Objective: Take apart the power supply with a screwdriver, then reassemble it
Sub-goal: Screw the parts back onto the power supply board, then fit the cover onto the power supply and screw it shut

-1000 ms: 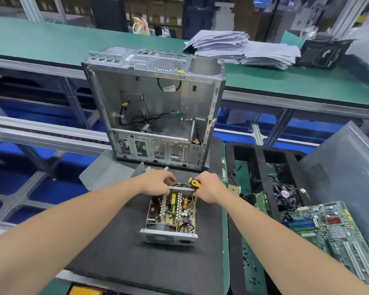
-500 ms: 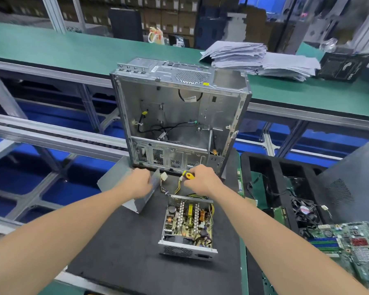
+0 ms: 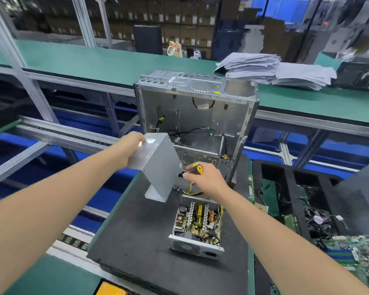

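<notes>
The open power supply [image 3: 197, 226] lies on a black mat [image 3: 136, 231], its circuit board and coils exposed and its fan grille facing me. My left hand [image 3: 129, 149] grips the grey metal cover [image 3: 158, 167], lifted and tilted above the mat to the left of the supply. My right hand [image 3: 205, 177] holds a yellow-and-black screwdriver [image 3: 197, 168] in its curled fingers, beside the cover's right edge. Yellow and black wires [image 3: 190, 189] run out from the supply's far end under that hand.
An empty computer case [image 3: 197, 116] stands upright behind the mat. A black foam tray [image 3: 285, 184] on the right holds a fan [image 3: 319, 220] and cables. A motherboard [image 3: 358, 252] and a grey side panel [image 3: 358, 199] lie at the far right. Paper stacks [image 3: 271, 70] sit on the green bench.
My left hand took the metal cover from the mat's left side and raised it. My right hand stayed near the wires with the screwdriver. The view shifted, moving the supply lower right.
</notes>
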`<action>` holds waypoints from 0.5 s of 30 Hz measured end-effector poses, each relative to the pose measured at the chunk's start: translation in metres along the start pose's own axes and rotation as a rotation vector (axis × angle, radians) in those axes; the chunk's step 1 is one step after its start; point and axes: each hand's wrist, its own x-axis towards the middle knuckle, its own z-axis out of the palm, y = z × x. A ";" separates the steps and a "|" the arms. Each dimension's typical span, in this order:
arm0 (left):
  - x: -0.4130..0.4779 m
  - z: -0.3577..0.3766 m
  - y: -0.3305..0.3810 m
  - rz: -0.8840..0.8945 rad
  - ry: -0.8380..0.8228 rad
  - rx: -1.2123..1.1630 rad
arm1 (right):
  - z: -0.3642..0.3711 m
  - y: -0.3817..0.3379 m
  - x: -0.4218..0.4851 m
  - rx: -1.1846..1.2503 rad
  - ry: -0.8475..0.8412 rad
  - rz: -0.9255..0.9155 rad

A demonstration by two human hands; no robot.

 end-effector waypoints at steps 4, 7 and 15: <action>-0.014 0.010 -0.012 -0.096 -0.160 -0.266 | -0.016 -0.003 -0.009 0.133 0.047 0.063; -0.021 0.024 -0.032 -0.151 -0.276 -0.327 | -0.032 0.004 -0.016 0.281 0.006 0.138; -0.034 0.076 -0.078 -0.287 -0.377 -0.396 | -0.069 0.026 -0.046 0.221 -0.111 0.210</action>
